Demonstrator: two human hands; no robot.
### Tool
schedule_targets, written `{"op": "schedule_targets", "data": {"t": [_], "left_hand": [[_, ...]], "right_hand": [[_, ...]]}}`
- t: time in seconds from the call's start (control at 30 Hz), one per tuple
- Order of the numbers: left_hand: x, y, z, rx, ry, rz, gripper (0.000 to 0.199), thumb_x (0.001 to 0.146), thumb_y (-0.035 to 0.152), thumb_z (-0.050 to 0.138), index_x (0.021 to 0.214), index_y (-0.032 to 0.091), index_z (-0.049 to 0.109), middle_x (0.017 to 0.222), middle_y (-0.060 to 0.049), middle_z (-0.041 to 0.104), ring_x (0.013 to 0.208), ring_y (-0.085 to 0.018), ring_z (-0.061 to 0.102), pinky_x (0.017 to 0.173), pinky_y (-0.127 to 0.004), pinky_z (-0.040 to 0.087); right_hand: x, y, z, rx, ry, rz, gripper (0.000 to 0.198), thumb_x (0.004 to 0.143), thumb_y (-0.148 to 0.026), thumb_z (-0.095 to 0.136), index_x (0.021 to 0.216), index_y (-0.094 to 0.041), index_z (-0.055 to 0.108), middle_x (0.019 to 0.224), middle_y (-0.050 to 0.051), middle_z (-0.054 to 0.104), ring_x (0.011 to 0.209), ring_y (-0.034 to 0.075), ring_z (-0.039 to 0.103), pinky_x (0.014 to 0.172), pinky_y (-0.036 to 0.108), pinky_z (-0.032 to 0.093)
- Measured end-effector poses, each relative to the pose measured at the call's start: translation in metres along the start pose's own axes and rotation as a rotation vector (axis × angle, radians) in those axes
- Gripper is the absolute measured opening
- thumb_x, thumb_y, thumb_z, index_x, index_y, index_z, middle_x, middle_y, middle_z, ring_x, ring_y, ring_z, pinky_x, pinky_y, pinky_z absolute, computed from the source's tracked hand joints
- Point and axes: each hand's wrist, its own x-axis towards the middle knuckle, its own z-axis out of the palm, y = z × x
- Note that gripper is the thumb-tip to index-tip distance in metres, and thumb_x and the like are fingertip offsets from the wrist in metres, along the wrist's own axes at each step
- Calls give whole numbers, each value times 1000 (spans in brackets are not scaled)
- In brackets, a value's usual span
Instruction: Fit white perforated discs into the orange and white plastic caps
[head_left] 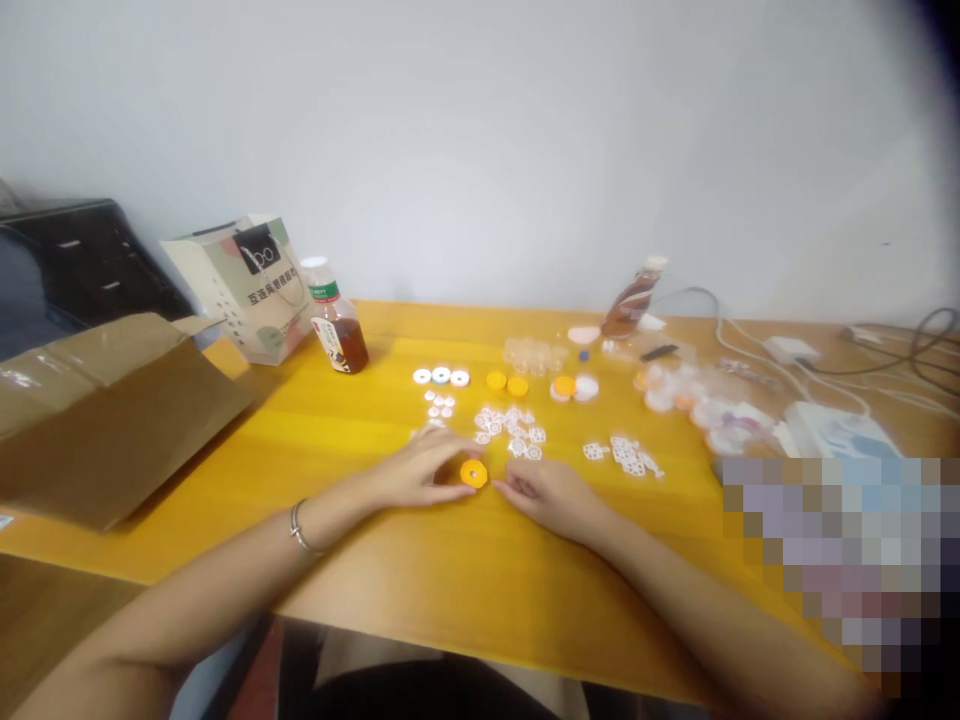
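My left hand [424,470] curves its thumb and fingers round an orange disc [473,474] with a small hole in its middle. Just right of the disc is my right hand [551,495], its fingers curled in; whatever they may pinch is hidden. Beyond the hands lie several white openwork pieces [517,425] in a loose cluster. Small white caps [440,404] sit behind my left hand, below a row of white rings [441,375]. Two orange discs [507,383] lie farther back, with another orange disc [564,388] beside a pale round piece.
More white openwork pieces [630,455] lie right of my right hand. Drink bottles [346,345] stand left and back right. A paper bag [262,290] and an open cardboard box [112,410] are at left. Clear bagged parts [697,400] and cables [750,335] occupy the right.
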Motion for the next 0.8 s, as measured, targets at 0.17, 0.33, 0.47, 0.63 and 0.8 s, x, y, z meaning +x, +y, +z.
{"op": "schedule_targets", "data": {"t": [0.17, 0.33, 0.47, 0.63, 0.8], "left_hand": [[3, -6, -1, 11, 16, -2, 48, 75, 43, 59, 117, 24, 46, 111, -4, 58, 102, -20, 50, 90, -34, 32], [-1, -21, -24, 20, 286, -92, 26, 82, 33, 52, 104, 20, 55, 101, -6, 61, 97, -18, 53, 89, -35, 35], [-8, -47, -47, -14, 196, -245, 17, 82, 30, 49, 90, 18, 60, 91, -4, 63, 86, -16, 56, 79, -30, 41], [-13, -67, -54, -52, 25, -310, 15, 79, 27, 50, 83, 17, 61, 85, -3, 63, 78, -14, 57, 73, -27, 43], [-11, -63, -46, -6, 31, -266, 16, 80, 28, 50, 86, 18, 61, 89, -4, 62, 84, -15, 56, 80, -29, 43]], "right_hand": [[0, 0, 0, -6, -2, -2, 26, 83, -31, 45, 61, -19, 42, 54, -3, 50, 48, 8, 41, 48, 21, 21], [1, -2, -3, -29, 6, 15, 26, 82, -31, 45, 61, -19, 41, 54, -4, 49, 47, 8, 41, 48, 21, 20], [0, 0, 3, -37, 18, 22, 27, 82, -32, 45, 60, -19, 40, 53, -4, 48, 47, 9, 41, 47, 21, 20], [-1, -1, 9, -18, 109, 54, 28, 83, -34, 44, 59, -19, 41, 51, -4, 47, 46, 9, 41, 46, 21, 23], [2, -13, -8, 186, 357, -47, 28, 85, -30, 41, 59, -20, 39, 51, -4, 43, 46, 9, 40, 46, 21, 32]]}}
